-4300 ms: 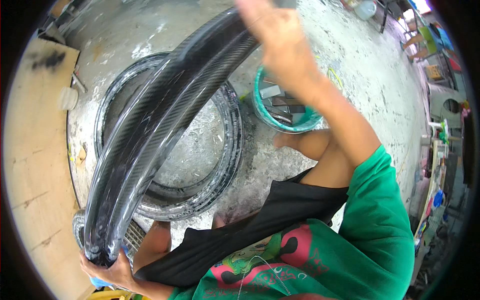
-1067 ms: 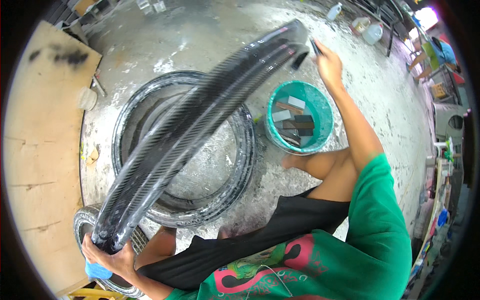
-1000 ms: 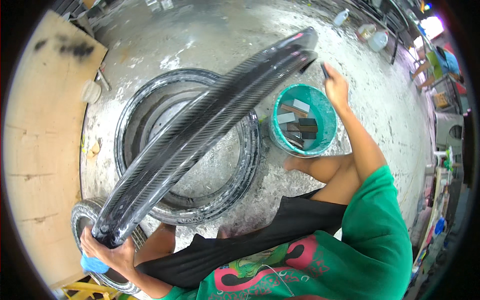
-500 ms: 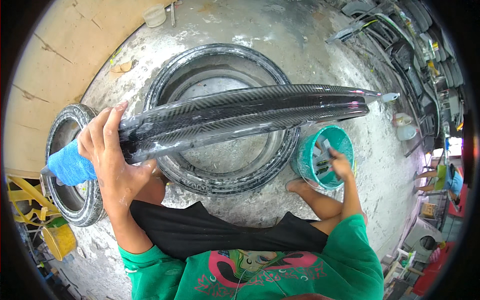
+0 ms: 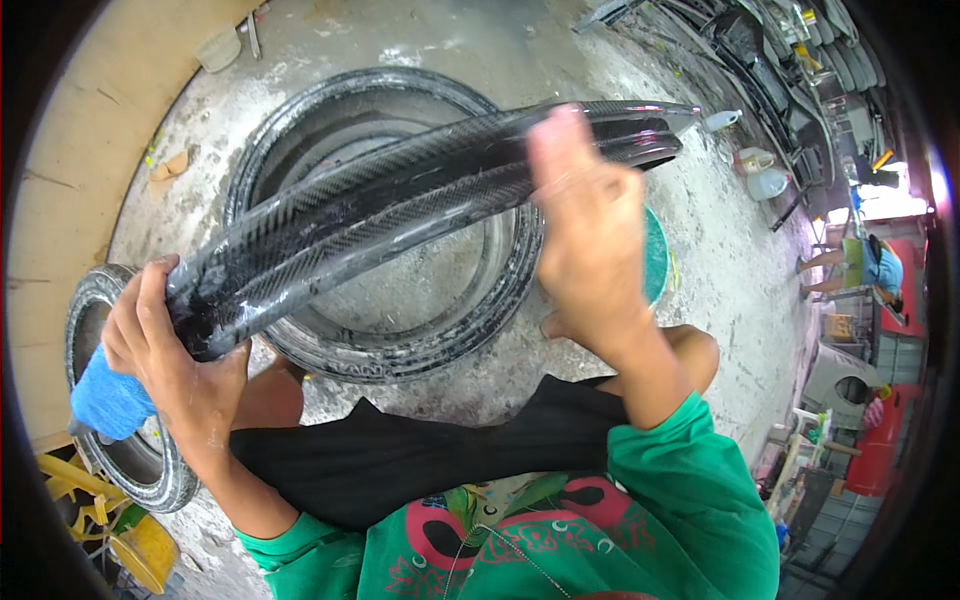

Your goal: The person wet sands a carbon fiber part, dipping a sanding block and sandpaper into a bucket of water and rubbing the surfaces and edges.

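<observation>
A long, curved, glossy black carbon-fibre part (image 5: 420,190) slants up to the right above a large tyre (image 5: 390,365). Whitish residue marks its near-left end, where my left hand (image 5: 185,385) grips it, thumb below and fingers over the far edge. Just past that hand, a blue cloth (image 5: 112,400) is wrapped about something over the small tyre (image 5: 82,320). My right hand (image 5: 592,230) is over the right half of the part, smeared by motion; whether it holds anything cannot be made out. Behind it, the green bucket (image 5: 656,260) is mostly hidden.
Plastic jugs (image 5: 768,182) stand on the stained floor at right, near stacked black panels (image 5: 765,75). A wooden board (image 5: 70,170) borders the left side. Yellow items (image 5: 145,550) sit at lower left. Another person (image 5: 875,265) is at far right.
My right hand has left the bucket and come up over the carbon-fibre part. The view has shifted, and the part now slants more steeply, its left end lower, with my left hand still gripping it.
</observation>
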Motion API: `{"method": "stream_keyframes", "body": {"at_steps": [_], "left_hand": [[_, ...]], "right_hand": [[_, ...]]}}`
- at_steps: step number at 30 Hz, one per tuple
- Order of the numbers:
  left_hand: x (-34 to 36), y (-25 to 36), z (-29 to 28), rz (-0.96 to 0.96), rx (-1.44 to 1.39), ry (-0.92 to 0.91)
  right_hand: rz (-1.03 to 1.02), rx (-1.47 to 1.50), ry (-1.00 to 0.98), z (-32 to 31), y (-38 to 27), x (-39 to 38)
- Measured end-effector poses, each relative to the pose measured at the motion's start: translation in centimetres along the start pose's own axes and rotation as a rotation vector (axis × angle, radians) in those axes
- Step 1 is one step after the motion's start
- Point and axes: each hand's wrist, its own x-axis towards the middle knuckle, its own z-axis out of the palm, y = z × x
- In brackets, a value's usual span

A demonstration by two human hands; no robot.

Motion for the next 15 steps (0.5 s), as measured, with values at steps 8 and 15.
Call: {"method": "stream_keyframes", "body": {"at_steps": [8, 15], "left_hand": [[0.3, -0.2, 0.9, 0.065, -0.047, 0.009], [1.0, 0.6, 1.4, 0.124, -0.050, 0.009]], "right_hand": [[0.141, -0.147, 0.051, 2.2, 4.7, 0.5], [0.248, -0.303, 0.190, 2.3, 16.1, -3.6]]}}
